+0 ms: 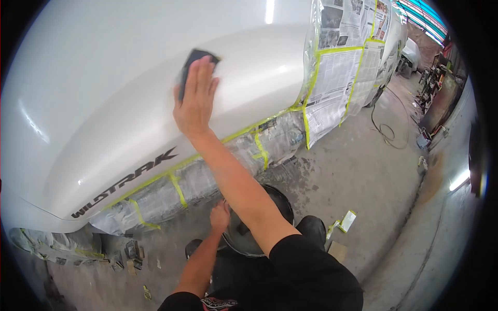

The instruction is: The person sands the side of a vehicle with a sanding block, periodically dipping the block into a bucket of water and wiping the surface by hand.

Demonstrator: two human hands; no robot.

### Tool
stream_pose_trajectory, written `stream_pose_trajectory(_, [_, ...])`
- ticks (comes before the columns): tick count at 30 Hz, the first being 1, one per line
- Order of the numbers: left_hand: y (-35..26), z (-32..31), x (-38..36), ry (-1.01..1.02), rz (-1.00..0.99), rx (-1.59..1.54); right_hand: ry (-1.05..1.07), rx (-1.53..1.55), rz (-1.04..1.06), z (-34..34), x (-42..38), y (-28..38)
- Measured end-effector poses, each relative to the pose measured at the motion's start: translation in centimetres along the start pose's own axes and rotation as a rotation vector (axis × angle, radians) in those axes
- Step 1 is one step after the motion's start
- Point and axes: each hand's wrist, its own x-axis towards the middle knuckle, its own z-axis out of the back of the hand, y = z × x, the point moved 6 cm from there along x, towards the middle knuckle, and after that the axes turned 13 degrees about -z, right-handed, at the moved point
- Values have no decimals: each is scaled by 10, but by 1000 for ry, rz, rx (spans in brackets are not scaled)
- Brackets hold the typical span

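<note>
The right hand (195, 98) lies flat on the white car panel (104, 78), fingers stretched out and pressing a dark pad (194, 58) against the paint — the pad shows above the fingertips, high on the panel. The left hand (220, 216) sits low, curled at the rim of a bucket (280, 199) on the floor; what it grips cannot be told. Newspaper (332, 78) and yellow tape (179, 189) mask the panel's edges.

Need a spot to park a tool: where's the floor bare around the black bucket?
Bare grey concrete floor lies between the newspaper-masked sill and the coiled cable. Crowded: the round black bucket under the left hand, tape scraps beside it. The right hand presses a dark sanding pad on the white panel.
</note>
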Motion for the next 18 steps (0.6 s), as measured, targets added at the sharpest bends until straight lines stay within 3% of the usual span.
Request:
stream_pose_trajectory(3, [-14,19,3,-8,86,-62,27,-232,213,25,32,-42])
stream_pose_trajectory(5, [-18,19,14,28,100,-61,-98,-132,-14,63,104,-87])
stream_pose_trajectory(7, [-12,18,15,39,118,-59,-250,410,-403,78,158,-151])
stream_pose_trajectory(10, [-11,13,1,30,121,-72,-267,213,-324,50,124,-86])
stream_pose_trajectory(14, [-6,12,1,35,116,-36,114,167,83,-15,-27,34])
stream_pose_trajectory(17, [-14,20,-1,25,123,-50,215,-226,385,2,-2,-7])
stream_pose_trajectory(18, [-19,25,4,13,125,-70,85,-87,285,18,30,-36])
